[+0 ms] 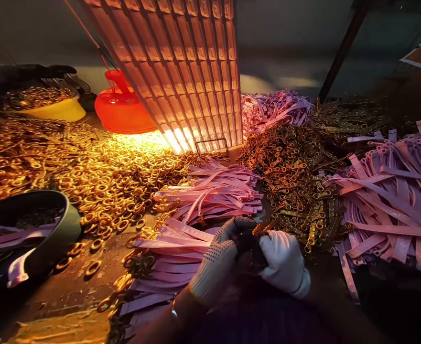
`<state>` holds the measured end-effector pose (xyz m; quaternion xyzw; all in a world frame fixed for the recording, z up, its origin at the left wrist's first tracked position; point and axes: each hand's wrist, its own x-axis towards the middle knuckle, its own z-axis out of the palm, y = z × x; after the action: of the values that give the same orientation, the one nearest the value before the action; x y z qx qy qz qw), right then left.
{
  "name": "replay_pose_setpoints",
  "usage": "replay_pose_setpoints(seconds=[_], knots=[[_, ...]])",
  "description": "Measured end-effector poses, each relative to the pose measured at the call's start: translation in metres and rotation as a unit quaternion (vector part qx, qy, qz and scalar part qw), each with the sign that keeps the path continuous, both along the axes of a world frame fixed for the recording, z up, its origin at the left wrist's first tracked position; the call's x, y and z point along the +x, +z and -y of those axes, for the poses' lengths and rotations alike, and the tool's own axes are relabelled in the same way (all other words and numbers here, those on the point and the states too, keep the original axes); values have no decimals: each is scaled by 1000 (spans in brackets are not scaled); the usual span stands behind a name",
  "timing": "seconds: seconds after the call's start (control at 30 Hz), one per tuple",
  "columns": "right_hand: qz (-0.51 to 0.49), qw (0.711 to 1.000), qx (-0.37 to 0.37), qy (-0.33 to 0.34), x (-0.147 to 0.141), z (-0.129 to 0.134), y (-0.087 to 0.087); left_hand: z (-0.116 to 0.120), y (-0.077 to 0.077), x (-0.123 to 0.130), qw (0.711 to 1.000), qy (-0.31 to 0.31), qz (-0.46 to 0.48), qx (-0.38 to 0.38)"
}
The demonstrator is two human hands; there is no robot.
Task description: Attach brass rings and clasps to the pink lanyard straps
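My left hand (218,255), in a pale knitted glove with dark dots, is closed with its fingers curled forward. Close beside it, my right hand (282,260) in a white glove is curled into a grip. Between them is a dark shape (248,246), too shadowed to name. A thin gold-coloured metal piece (265,225) sticks out above my right fingers; which hand grips it is unclear. Pink straps (176,267) with metal fittings at their left ends lie beside and partly under my left forearm. More pink straps (213,191) are stacked beyond my hands.
A heap of gold rings (117,181) covers the left side under a red lamp (126,110). A ribbed panel (196,71) rises behind. Gold metal clasps (292,186) and loose pink straps (393,200) are piled right. A dark green basin (72,224) and yellow bowl (61,110) stand left.
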<state>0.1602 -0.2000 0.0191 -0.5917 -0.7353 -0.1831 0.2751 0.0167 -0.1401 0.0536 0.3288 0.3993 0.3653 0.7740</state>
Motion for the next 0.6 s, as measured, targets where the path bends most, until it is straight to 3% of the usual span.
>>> replay_pose_setpoints(seconds=[0.13,0.27,0.37,0.43,0.5,0.53,0.6], knots=[[-103,994,-26,31,4,-3,-6,-8,1,5,999,-9,-46,14],[-328,926,-170,76,4,-9,-3,-15,6,14,996,-17,-78,45],[-392,898,-188,67,10,-15,-5,-42,5,20,982,-92,-123,112],[-401,902,-151,54,16,-16,-10,-75,1,23,944,-137,-209,217],[-402,907,-113,52,21,-16,-15,-114,-4,26,867,-117,-329,356],[-400,909,-106,57,23,-15,-18,-132,-8,28,827,-113,-381,397],[-394,908,-121,72,24,-11,-22,-160,-16,33,799,-117,-424,410]])
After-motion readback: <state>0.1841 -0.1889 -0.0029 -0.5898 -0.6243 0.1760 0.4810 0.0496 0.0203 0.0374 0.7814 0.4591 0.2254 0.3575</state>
